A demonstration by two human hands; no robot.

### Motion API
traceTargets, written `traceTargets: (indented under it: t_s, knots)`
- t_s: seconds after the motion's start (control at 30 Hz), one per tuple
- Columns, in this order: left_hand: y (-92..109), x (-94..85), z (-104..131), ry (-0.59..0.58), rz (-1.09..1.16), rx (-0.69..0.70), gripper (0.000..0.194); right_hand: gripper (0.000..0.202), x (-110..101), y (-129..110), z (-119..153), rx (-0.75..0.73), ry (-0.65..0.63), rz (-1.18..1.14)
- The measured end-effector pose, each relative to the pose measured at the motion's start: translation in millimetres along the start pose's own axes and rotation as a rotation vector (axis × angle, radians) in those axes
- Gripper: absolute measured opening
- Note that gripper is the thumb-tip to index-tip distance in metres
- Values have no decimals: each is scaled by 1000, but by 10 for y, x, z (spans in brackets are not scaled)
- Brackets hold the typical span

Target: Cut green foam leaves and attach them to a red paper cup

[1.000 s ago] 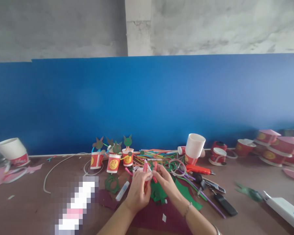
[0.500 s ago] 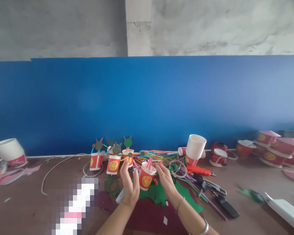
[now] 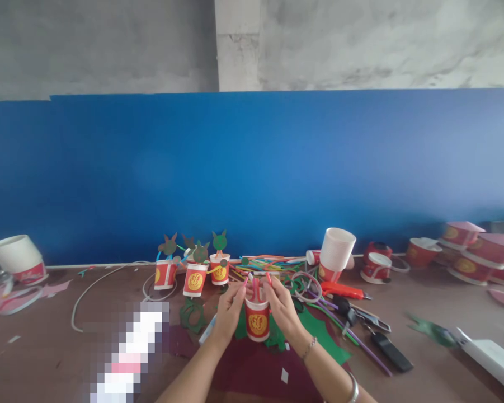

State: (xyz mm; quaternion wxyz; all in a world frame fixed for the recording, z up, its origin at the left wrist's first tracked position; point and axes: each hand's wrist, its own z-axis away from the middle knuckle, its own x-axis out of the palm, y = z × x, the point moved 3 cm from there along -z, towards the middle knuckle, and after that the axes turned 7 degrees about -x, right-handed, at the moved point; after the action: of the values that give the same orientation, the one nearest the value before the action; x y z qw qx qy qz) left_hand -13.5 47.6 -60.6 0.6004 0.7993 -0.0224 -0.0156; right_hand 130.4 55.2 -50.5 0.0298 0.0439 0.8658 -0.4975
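A red paper cup [image 3: 257, 330] with a gold emblem and white rim stands upright between my hands, over green paper scraps. Pink straws [image 3: 256, 288] rise from its mouth. To its left, my left hand [image 3: 230, 310] is closed in a pinch on a pink straw end. On the other side, my right hand [image 3: 280, 305] pinches another pink-red straw end [image 3: 269, 277]. Whether these ends belong to pieces fixed to the cup is hidden by my fingers. Behind my left hand stand several finished cup figures [image 3: 194, 280] with green paper heads.
Loose coloured straws [image 3: 272, 262] lie along the blue panel [image 3: 252, 179]. Stacked white cups [image 3: 337, 252], an orange-red tool [image 3: 342, 290] and a black key fob [image 3: 389, 351] are at right. A white glue gun-like tool [image 3: 493, 355] lies further right. Dark red paper [image 3: 252, 372] lies in front.
The cup has turned upright and come slightly nearer. My left hand has moved from open beside the cup to pinching a straw end; my right hand still pinches its straw.
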Motion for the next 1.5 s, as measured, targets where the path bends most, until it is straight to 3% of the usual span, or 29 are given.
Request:
traceTargets:
  t_s: [0.17,0.3,0.5,0.63,0.73,0.83,0.97,1.07,1.17,1.33,1.5]
  knots:
    - [-36,16,-4,-29,237,-156,28,38,20,-56,-22,124,-142,-153]
    - [-24,18,0,-84,350,-212,26,38,62,-183,-27,136,-312,-247]
    - [50,106,46,-213,456,-300,22,36,112,-284,-13,178,-390,-321]
    - [52,142,52,-171,481,-283,21,36,97,-255,-13,218,-281,-368]
    - [14,111,41,-22,531,-258,18,35,28,-184,-24,292,-99,-417]
    - [-7,68,28,87,443,-227,27,37,-30,-130,-40,311,-18,-456]
    - [-22,85,16,-53,329,-368,48,38,-56,-129,-62,241,-74,-331]
    - [-53,80,19,-217,230,-556,50,40,-52,-182,-68,167,-146,-196]
    - [-84,46,10,-321,186,-640,49,40,-51,-243,-73,117,-181,-135]
    - [-97,11,-14,-284,345,-547,41,42,-54,-211,-73,130,-152,-132]
    - [-60,24,0,-325,448,-485,36,41,-62,-128,-67,140,-137,-135]
